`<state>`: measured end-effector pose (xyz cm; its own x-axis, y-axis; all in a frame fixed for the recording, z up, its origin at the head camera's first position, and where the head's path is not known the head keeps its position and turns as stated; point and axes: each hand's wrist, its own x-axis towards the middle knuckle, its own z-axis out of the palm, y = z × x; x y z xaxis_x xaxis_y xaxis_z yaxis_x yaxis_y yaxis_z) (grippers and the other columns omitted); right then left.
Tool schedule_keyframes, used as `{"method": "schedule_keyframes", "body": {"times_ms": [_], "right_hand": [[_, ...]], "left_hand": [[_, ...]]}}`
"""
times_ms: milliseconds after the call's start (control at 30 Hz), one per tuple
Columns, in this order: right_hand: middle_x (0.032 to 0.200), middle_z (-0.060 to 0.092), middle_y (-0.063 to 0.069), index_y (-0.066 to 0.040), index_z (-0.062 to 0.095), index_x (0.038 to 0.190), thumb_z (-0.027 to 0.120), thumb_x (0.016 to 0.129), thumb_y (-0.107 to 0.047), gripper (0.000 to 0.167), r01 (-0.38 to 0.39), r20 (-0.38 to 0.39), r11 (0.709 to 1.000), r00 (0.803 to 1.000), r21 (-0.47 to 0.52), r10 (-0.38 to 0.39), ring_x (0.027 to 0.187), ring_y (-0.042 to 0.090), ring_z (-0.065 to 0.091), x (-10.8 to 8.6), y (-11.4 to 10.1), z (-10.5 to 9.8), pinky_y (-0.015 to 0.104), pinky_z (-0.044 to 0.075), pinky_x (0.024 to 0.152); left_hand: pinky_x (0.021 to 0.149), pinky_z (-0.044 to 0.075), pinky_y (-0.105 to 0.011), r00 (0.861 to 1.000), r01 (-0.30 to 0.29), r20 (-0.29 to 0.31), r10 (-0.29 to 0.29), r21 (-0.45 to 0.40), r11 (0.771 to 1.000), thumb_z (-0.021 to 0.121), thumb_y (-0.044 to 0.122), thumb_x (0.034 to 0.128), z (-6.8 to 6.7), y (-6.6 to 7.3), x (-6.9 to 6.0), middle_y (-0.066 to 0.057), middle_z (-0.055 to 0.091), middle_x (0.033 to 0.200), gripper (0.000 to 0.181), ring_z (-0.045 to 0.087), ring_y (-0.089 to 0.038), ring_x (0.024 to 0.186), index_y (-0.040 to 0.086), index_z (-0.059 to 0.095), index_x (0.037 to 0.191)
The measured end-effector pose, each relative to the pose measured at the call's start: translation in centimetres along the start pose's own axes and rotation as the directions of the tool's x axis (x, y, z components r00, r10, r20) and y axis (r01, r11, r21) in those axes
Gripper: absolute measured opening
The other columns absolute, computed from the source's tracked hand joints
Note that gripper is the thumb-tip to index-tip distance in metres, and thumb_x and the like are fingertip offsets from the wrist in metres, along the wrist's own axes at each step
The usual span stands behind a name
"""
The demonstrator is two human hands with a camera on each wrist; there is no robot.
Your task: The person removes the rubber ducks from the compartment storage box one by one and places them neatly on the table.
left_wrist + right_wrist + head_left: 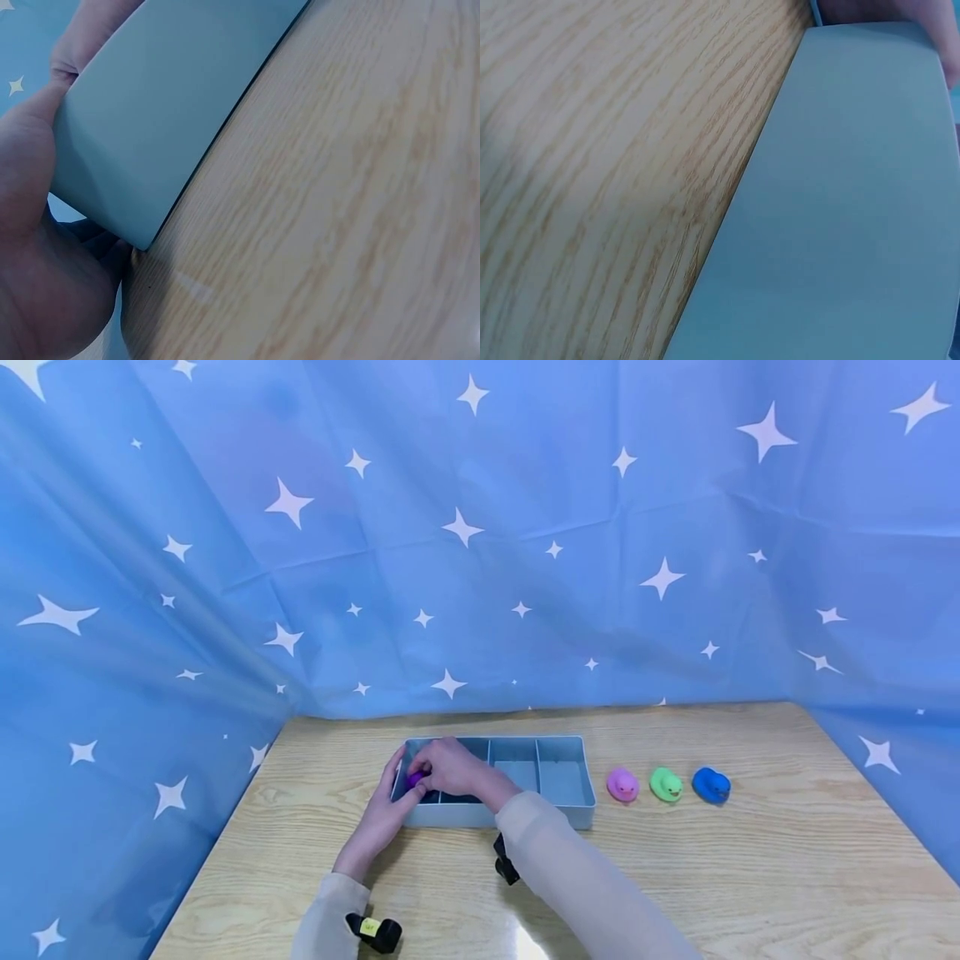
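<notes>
A grey-blue divided box [566, 814] with several compartments in a row stands on the wooden table. My left hand [381, 818] grips its left end, the thumb over the front wall and the fingers along the end wall. In the left wrist view the left hand [45, 247] wraps the box's corner [165, 127]. My right hand [453, 767] reaches into the leftmost compartment, its fingertips pinching a small purple toy [415, 779], mostly hidden by the fingers. The right wrist view shows mainly the box's front wall [840, 195]; the right hand is out of sight there.
Right of the box, a pink toy duck [622, 785], a green toy duck [666, 784] and a blue toy duck [711, 785] stand in a row on the table [787, 860]. A blue star-patterned cloth [525, 568] hangs behind and beside the table.
</notes>
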<state>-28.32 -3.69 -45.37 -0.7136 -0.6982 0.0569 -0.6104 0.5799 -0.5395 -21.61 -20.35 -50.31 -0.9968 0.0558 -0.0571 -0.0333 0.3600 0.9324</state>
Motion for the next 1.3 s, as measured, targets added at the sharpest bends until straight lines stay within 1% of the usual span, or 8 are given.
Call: {"method": "schedule_keyframes", "body": {"times_ms": [167, 300, 400, 567, 867, 1067, 1200, 1300], "right_hand": [[0.106, 0.075, -0.004, -0.011, 0.079, 0.114, 0.077, 0.093, -0.013, 0.021, -0.030, 0.000, 0.999, 1.000, 0.042, 0.030, 0.093, 0.007, 0.065, -0.3, 0.0, 0.1, 0.022, 0.053, 0.087], [0.107, 0.075, -0.002, -0.009, 0.078, 0.116, 0.075, 0.095, -0.013, 0.022, -0.023, -0.017, 0.997, 1.000, 0.067, 0.024, 0.095, 0.007, 0.066, -0.5, 0.0, 0.0, 0.021, 0.053, 0.086], [0.108, 0.075, 0.000, -0.007, 0.076, 0.119, 0.074, 0.096, -0.013, 0.023, -0.023, -0.032, 0.996, 0.999, 0.092, 0.026, 0.096, 0.008, 0.066, -0.6, 0.0, -0.2, 0.020, 0.053, 0.085], [0.112, 0.075, 0.004, -0.006, 0.074, 0.124, 0.071, 0.098, -0.012, 0.027, -0.053, -0.043, 0.985, 0.997, 0.166, 0.061, 0.098, 0.012, 0.067, -0.9, 0.0, -0.8, 0.021, 0.055, 0.084], [0.106, 0.073, 0.003, -0.006, 0.074, 0.123, 0.073, 0.097, -0.011, 0.027, -0.071, -0.085, 0.975, 0.992, 0.212, 0.091, 0.094, 0.012, 0.066, -1.6, -0.5, -2.3, 0.023, 0.055, 0.081], [0.110, 0.072, 0.006, -0.005, 0.074, 0.122, 0.073, 0.096, -0.009, 0.027, -0.068, -0.176, 0.966, 0.978, 0.248, 0.114, 0.098, 0.017, 0.067, -2.4, -0.7, -3.6, 0.026, 0.057, 0.085], [0.112, 0.073, 0.007, -0.005, 0.074, 0.121, 0.075, 0.094, -0.007, 0.027, -0.051, -0.229, 0.961, 0.966, 0.273, 0.117, 0.100, 0.019, 0.068, -3.2, -0.4, -4.5, 0.026, 0.058, 0.086], [0.113, 0.073, 0.008, -0.005, 0.075, 0.121, 0.076, 0.093, -0.006, 0.028, -0.036, -0.247, 0.958, 0.963, 0.285, 0.109, 0.100, 0.020, 0.068, -3.9, -0.1, -5.1, 0.028, 0.058, 0.088]], "left_hand": [[0.120, 0.015, -0.065, 1.000, -0.002, 0.010, 0.002, -0.006, 1.000, 0.064, 0.033, 0.0994, 0.2, -0.2, -0.1, -0.019, 0.021, 0.167, 0.080, 0.021, -0.042, 0.151, 0.028, 0.018, 0.165], [0.120, 0.014, -0.066, 1.000, -0.003, 0.009, 0.004, -0.014, 1.000, 0.063, 0.030, 0.0993, 0.2, -0.2, -0.2, -0.019, 0.021, 0.167, 0.080, 0.020, -0.042, 0.152, 0.029, 0.018, 0.165], [0.119, 0.015, -0.066, 1.000, -0.005, 0.004, 0.005, -0.015, 1.000, 0.063, 0.030, 0.0990, 0.3, -0.1, -0.2, -0.020, 0.022, 0.167, 0.080, 0.023, -0.043, 0.151, 0.029, 0.018, 0.165], [0.119, 0.019, -0.064, 1.000, 0.007, 0.004, -0.007, -0.024, 1.000, 0.064, 0.029, 0.0983, 0.5, 0.1, -0.3, -0.021, 0.025, 0.165, 0.081, 0.028, -0.042, 0.148, 0.031, 0.018, 0.165], [0.117, 0.014, -0.071, 1.000, 0.029, 0.008, -0.029, -0.016, 0.999, 0.063, 0.030, 0.0994, 0.3, 0.2, -0.3, -0.020, 0.016, 0.168, 0.080, 0.021, -0.047, 0.151, 0.033, 0.017, 0.165], [0.116, 0.012, -0.073, 0.999, 0.045, 0.012, -0.045, 0.002, 0.999, 0.062, 0.032, 0.0996, 0.1, 0.3, -0.1, -0.021, 0.013, 0.169, 0.080, 0.012, -0.048, 0.152, 0.032, 0.016, 0.165], [0.117, 0.013, -0.072, 0.999, 0.042, 0.013, -0.042, 0.009, 0.999, 0.062, 0.034, 0.0994, 0.1, 0.3, -0.1, -0.020, 0.016, 0.169, 0.079, 0.014, -0.046, 0.153, 0.035, 0.018, 0.164], [0.118, 0.015, -0.069, 0.999, 0.038, 0.007, -0.038, 0.010, 0.999, 0.063, 0.035, 0.0994, 0.0, 0.4, -0.2, -0.021, 0.018, 0.168, 0.078, 0.016, -0.045, 0.152, 0.035, 0.018, 0.164]]}}
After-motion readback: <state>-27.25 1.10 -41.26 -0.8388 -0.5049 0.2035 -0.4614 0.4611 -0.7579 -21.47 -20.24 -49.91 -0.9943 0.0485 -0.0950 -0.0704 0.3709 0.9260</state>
